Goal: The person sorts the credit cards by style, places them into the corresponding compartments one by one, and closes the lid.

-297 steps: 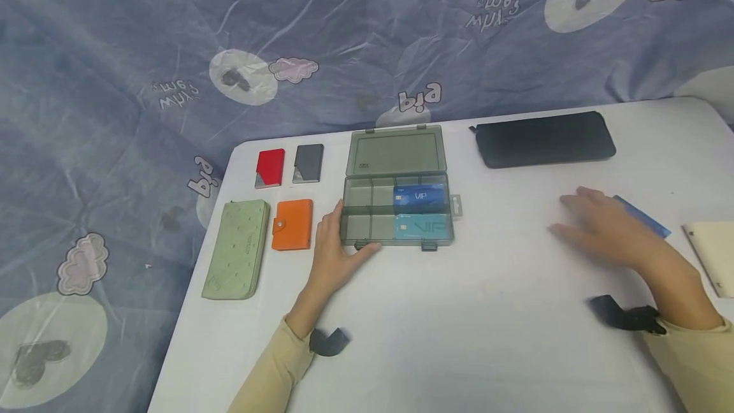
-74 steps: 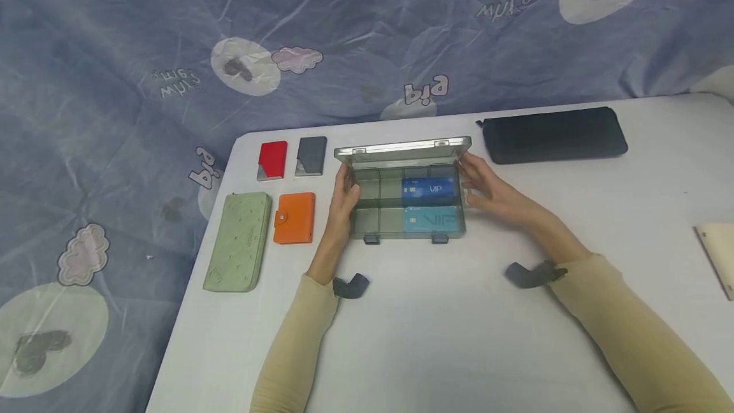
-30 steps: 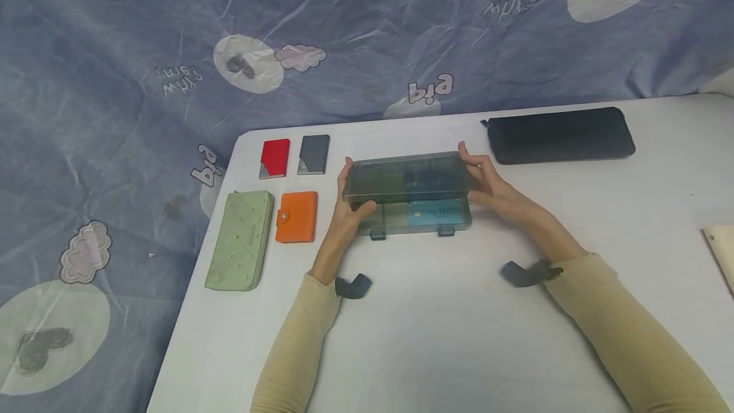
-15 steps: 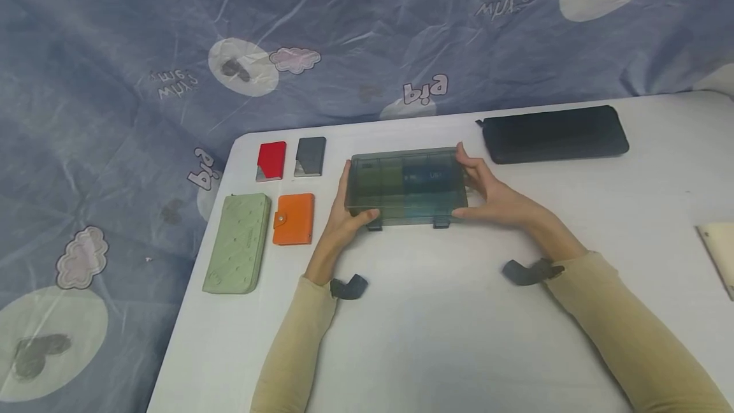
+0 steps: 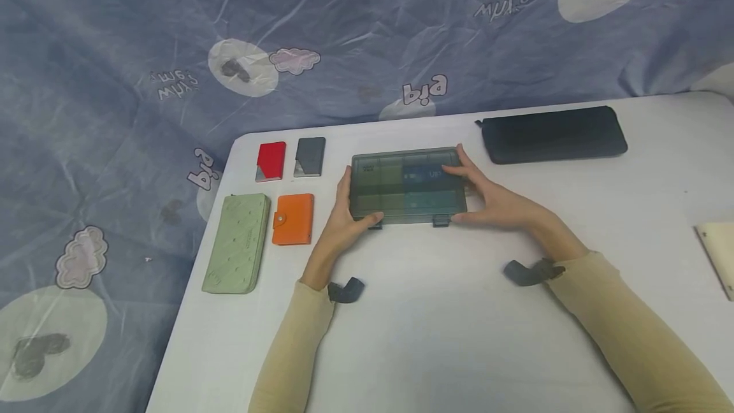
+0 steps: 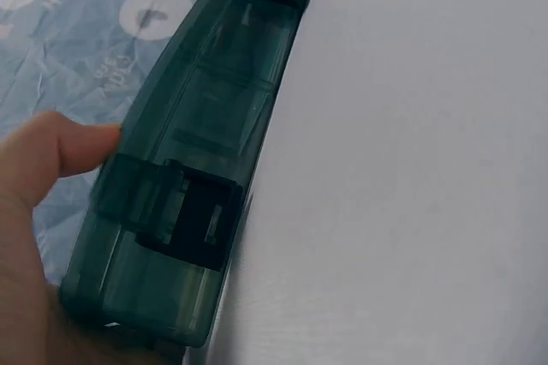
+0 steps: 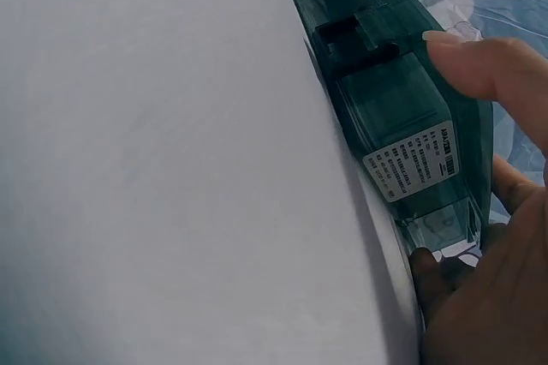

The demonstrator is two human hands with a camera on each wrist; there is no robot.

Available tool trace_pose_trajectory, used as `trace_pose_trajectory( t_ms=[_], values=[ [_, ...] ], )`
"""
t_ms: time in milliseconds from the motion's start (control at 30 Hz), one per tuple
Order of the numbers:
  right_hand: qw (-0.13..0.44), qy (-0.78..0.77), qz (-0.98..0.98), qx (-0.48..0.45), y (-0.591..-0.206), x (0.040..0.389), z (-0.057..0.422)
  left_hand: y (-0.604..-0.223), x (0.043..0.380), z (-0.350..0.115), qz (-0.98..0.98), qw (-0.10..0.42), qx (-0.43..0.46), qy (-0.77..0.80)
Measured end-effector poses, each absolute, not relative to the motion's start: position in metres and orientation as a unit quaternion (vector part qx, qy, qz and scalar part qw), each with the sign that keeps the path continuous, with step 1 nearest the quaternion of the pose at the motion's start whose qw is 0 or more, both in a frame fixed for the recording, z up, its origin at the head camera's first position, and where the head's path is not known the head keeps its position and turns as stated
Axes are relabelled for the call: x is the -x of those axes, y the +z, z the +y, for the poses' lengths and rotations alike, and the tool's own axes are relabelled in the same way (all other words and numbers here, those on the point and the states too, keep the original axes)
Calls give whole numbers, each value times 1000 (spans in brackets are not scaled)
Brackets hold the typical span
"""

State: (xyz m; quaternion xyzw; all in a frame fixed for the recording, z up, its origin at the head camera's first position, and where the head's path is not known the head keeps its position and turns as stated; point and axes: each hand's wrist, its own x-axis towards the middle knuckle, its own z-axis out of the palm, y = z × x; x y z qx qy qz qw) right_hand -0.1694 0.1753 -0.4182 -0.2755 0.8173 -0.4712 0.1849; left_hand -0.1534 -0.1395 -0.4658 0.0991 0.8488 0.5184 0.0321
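Observation:
A translucent green divided box (image 5: 395, 206) lies on the white table with its lid down. Through the lid show a dark blue card (image 5: 421, 174) and a lighter blue card (image 5: 427, 201), both in the right half. My left hand (image 5: 339, 225) holds the left end, fingers along the side and thumb on the lid's front edge beside a latch (image 6: 201, 215). At the opposite end, my right hand (image 5: 499, 202) grips the right side, thumb at the front corner and a finger over the lid. The right wrist view shows a white printed label (image 7: 415, 159) on the box.
Left of the box lie an orange snap card holder (image 5: 294, 219), a green long wallet (image 5: 236, 244), a red card case (image 5: 271, 161) and a grey one (image 5: 309, 157). A black zip pouch (image 5: 553, 134) is at the back right, a cream notebook-like item (image 5: 717, 253) farther right.
The lid has swung down from standing open to lying over the cards. Earlier, my right hand was far right by a blue card; now it is at the box. The left hand stays at the left end.

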Motion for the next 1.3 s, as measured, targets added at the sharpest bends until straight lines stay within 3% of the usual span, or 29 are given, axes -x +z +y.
trace_pose_trajectory(
  t_ms=[400,633,867,1300],
  values=[
    [146,-410,840,325,-451,186,180,-459,157,-145,880,39,-200,429],
    [112,-395,857,312,-453,182,171,-456,158,-150,881,74,-216,414],
    [83,-354,884,294,-451,179,161,-456,158,-153,900,78,-204,377],
    [86,-354,891,271,-451,178,160,-447,156,-161,906,92,-220,351]
  ],
)
